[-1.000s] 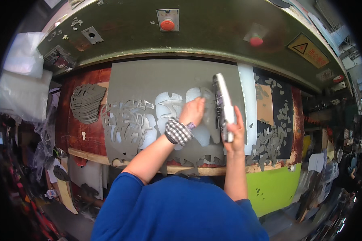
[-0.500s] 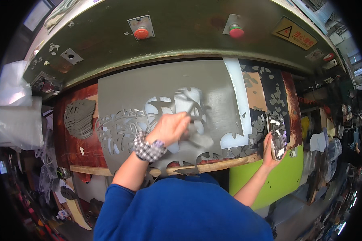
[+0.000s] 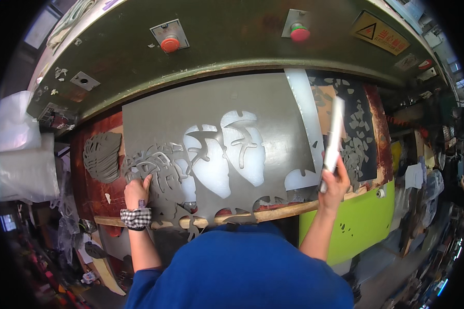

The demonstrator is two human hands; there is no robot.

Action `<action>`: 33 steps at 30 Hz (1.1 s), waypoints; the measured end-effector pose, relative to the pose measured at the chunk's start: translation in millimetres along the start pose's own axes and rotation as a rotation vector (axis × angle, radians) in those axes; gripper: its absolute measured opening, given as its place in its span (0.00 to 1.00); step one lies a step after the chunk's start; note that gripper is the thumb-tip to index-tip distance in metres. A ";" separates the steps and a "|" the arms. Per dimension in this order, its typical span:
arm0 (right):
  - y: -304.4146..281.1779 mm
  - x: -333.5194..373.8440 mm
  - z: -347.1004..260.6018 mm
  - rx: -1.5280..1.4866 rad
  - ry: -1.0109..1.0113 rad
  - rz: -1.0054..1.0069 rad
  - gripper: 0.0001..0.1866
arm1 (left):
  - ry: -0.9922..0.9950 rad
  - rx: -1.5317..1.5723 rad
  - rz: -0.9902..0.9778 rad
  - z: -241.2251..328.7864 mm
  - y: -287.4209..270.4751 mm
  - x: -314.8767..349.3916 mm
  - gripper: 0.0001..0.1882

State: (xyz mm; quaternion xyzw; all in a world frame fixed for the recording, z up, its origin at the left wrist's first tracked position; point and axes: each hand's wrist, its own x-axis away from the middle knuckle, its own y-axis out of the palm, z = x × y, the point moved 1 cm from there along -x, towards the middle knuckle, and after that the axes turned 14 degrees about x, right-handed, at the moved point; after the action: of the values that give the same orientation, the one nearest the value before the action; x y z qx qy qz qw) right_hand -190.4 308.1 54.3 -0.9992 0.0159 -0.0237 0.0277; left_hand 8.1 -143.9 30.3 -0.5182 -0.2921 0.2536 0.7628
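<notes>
My right hand [image 3: 336, 181] grips a metal cutting die [image 3: 333, 136], seen nearly edge-on and held upright above the right end of a grey sheet [image 3: 278, 118]. My left hand [image 3: 136, 193] is closed, thumb on top, at the edge of a thin grey cut-out piece [image 3: 162, 167]. That piece lies over the slotted left part of the sheet. Two shoe-shaped openings in the middle of the sheet show a pale surface [image 3: 209, 167] beneath, with narrow grey strips across them. The fingers of my left hand are partly hidden.
A stack of slotted grey pieces [image 3: 102, 157] rests on the red surface at left. Small grey scraps [image 3: 357, 139] lie on a dark board at right. Behind stands a green machine beam [image 3: 227, 41] with two push buttons. A lime-green panel [image 3: 355, 221] is at the near right.
My left hand has gone from the middle of the sheet to its left end, setting a cut-out piece there. My right hand has moved inward, turning the die edge-on. Both shoe-shaped openings now show.
</notes>
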 end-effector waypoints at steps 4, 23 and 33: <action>56.4 -31.6 2.4 0.699 -0.438 -0.164 0.35 | 0.027 0.130 0.128 -8.5 -0.4 9.5 0.19; 40.1 -41.9 21.4 0.830 -0.059 0.484 0.37 | -0.049 0.684 0.610 -59.6 45.4 40.4 0.19; 142.5 -169.0 -70.5 1.287 -0.672 0.349 0.42 | -0.025 0.576 0.478 -31.7 25.0 -47.9 0.18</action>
State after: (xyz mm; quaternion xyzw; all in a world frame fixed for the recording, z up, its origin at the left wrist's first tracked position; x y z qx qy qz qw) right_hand -366.9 167.6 108.7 -0.7219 0.1480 0.2832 0.6138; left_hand -5.1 -189.0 -11.2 -0.3326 -0.0886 0.5028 0.7929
